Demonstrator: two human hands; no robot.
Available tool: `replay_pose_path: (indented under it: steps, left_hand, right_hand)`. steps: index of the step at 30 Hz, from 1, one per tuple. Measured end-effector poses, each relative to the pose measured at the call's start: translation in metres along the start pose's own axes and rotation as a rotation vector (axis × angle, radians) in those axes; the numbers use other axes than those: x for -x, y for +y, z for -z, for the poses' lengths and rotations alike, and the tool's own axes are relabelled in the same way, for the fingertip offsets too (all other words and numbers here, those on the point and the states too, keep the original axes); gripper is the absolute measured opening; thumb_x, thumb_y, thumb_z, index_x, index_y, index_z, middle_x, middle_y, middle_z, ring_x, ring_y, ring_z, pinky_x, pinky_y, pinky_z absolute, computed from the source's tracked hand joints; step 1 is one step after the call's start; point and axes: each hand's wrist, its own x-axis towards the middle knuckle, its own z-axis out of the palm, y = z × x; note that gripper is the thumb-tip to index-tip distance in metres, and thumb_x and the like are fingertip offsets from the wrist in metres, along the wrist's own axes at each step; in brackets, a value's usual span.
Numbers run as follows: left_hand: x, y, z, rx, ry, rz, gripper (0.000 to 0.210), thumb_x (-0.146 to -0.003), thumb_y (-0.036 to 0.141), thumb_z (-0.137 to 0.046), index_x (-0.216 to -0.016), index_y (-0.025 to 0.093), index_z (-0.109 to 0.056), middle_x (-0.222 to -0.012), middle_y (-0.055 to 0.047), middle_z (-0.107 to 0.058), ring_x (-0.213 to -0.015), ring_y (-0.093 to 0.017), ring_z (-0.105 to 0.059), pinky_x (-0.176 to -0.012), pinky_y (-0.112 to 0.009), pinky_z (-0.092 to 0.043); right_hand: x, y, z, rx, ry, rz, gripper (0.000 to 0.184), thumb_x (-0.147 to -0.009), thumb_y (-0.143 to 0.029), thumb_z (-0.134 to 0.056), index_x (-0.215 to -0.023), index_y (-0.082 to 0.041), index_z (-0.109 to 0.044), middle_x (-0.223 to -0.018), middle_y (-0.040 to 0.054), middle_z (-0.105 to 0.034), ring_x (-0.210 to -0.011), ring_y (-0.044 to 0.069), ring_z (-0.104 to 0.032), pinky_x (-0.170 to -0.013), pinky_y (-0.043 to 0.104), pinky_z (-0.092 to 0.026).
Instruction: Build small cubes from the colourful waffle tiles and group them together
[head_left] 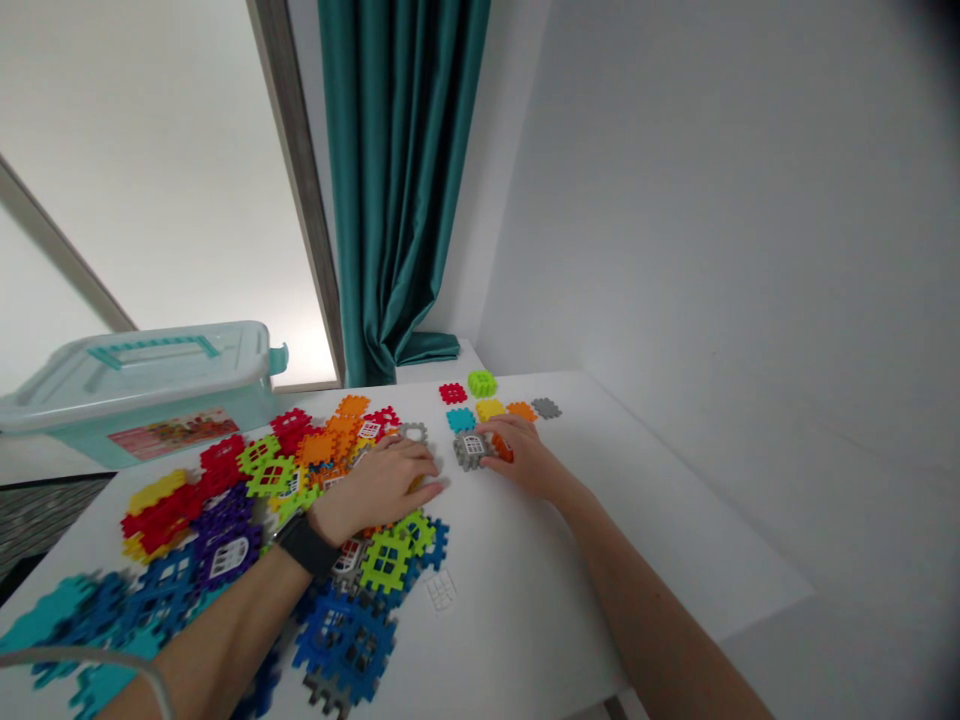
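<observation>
My right hand (521,455) is closed around a small built piece of notched plastic tiles. A grey tile (471,450) with a white window insert faces left on it, and an orange part (502,447) shows between my fingers. Over the pile of coloured interlocking tiles (386,560), my left hand (386,483) reaches palm down, with a dark watch on its wrist. Its thumb stands apart from the fingers, whose tips are partly hidden. Something yellow peeks out under that hand. Just beyond my right hand lie a blue tile (461,419) and a yellow tile (490,409).
Farther back lie a red tile (453,393), a green gear-like piece (482,384), an orange tile (523,411) and a grey tile (547,408). A lidded teal box (247,400) stands back left. A white window insert (441,592) lies near the pile. A cable (97,655) crosses lower left.
</observation>
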Motion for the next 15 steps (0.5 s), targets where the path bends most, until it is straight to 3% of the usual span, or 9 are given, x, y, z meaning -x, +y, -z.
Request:
replay_pose_path:
  steps: [15]
  left_hand:
    - [-0.0006,-0.0023,-0.0045,0.032,0.046,-0.033,0.033,-0.101,0.044,-0.047,-0.095,0.022,-0.072,-0.102,-0.005,-0.071,-0.099,-0.023,-0.065,-0.099,-0.041,-0.043]
  right_hand:
    - [0.0001,-0.0005,-0.0016,0.007,-0.004,0.006,0.043,-0.079,-0.021,-0.076,-0.120,-0.026,-0.065,-0.122,0.0088,-0.069,-0.120,0.028,-0.060,-0.105,0.050,-0.044]
